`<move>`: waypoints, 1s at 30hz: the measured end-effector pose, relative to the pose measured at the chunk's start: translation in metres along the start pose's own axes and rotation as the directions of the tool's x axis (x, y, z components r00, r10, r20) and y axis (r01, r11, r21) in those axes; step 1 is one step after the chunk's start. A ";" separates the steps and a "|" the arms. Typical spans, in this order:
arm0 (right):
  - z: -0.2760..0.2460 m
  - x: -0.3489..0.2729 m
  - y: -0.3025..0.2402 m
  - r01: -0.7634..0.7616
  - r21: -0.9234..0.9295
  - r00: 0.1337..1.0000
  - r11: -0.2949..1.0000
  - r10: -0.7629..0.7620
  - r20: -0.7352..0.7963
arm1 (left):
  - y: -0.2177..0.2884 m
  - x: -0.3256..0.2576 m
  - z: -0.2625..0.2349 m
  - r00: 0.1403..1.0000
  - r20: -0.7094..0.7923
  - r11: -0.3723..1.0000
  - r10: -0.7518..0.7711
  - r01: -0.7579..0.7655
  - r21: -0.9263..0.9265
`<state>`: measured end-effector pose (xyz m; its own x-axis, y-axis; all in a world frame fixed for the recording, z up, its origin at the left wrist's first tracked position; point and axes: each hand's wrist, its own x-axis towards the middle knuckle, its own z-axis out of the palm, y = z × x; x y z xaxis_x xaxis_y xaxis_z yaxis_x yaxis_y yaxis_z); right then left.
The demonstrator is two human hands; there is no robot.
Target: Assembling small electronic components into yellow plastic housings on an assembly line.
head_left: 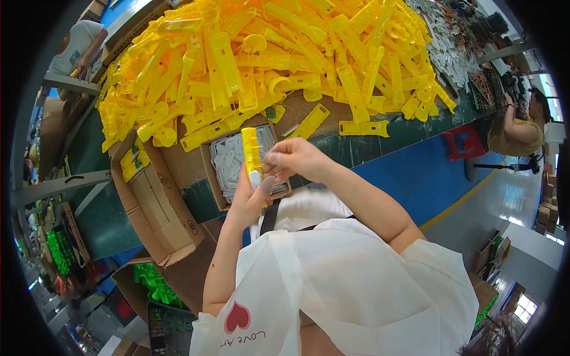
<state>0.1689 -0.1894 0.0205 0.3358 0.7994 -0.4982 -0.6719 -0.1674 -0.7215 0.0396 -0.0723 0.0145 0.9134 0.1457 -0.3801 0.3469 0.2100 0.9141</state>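
Observation:
My left hand [242, 202] grips a long yellow plastic piece [249, 145], held upright with its ribbed side toward the right. A white rounded part [255, 178] sits at its lower end, by my left thumb. My right hand [295, 159] is closed in a pinch against the yellow piece's right edge; whatever its fingertips hold is too small to make out. Just beyond both hands stands a cardboard box [209, 169] filled with white plastic parts [225, 160]. A large heap of yellow plastic pieces [267, 62] covers the bench behind it.
An open cardboard carton [155, 204] leans at the bench's left edge. Loose yellow pieces [363, 129] lie near the front of the green bench [409, 136]. Bottom left, a box holds green parts [157, 285]. A red stool [464, 142] and a seated person [519, 127] are at right; another person [77, 50] stands far left.

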 end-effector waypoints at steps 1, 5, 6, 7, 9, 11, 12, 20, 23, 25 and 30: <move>-0.017 0.009 -0.001 0.033 -0.091 0.996 0.995 -0.040 -0.076 | -0.002 -0.005 -0.006 0.999 -0.035 0.998 0.014 -0.016 -0.053; -0.062 0.056 0.010 0.045 -0.909 0.735 0.414 -0.630 -0.250 | -0.012 -0.020 -0.026 0.973 -0.205 0.974 0.103 -0.140 -0.177; -0.063 0.067 0.013 -0.023 -0.986 0.677 0.167 -0.723 -0.138 | -0.013 -0.021 -0.025 0.963 -0.240 0.961 0.121 -0.174 -0.213; -0.066 0.077 0.015 -0.106 -0.991 0.626 -0.085 -0.780 0.000 | -0.009 -0.021 -0.022 0.944 -0.296 0.938 0.144 -0.225 -0.262; -0.073 0.083 0.010 0.001 -0.996 0.742 0.090 -0.668 -0.059 | -0.006 -0.017 -0.023 0.894 -0.404 0.857 0.192 -0.354 -0.375; -0.054 0.063 -0.004 0.250 -0.948 0.574 0.196 -0.819 -0.018 | 0.001 -0.011 -0.025 0.838 -0.510 0.838 0.195 -0.412 -0.357; -0.040 0.046 -0.015 0.350 -0.880 0.573 0.321 -0.817 -0.070 | 0.005 -0.009 -0.024 0.836 -0.507 0.848 0.210 -0.414 -0.331; 0.020 -0.027 -0.025 0.595 -0.314 0.792 0.740 -0.607 0.069 | 0.041 0.020 0.014 0.907 -0.322 0.821 0.271 -0.392 -0.415; 0.013 -0.038 -0.018 0.608 -0.468 0.770 0.641 -0.620 0.152 | 0.050 0.020 0.014 0.882 -0.345 0.812 0.321 -0.444 -0.380; 0.013 -0.046 -0.023 0.469 -0.677 0.705 0.567 -0.702 -0.099 | 0.054 0.017 0.009 0.902 -0.266 0.882 0.341 -0.405 -0.242; -0.001 -0.043 -0.028 0.564 -0.768 0.572 0.303 -0.814 0.099 | 0.068 0.012 0.009 0.981 -0.074 0.973 0.178 -0.164 0.165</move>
<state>0.1740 -0.2199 0.0619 0.6736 0.6510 0.3500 0.4933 -0.0434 -0.8688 0.0757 -0.0651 0.0733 0.9423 0.2518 -0.2208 0.2227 0.0211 0.9747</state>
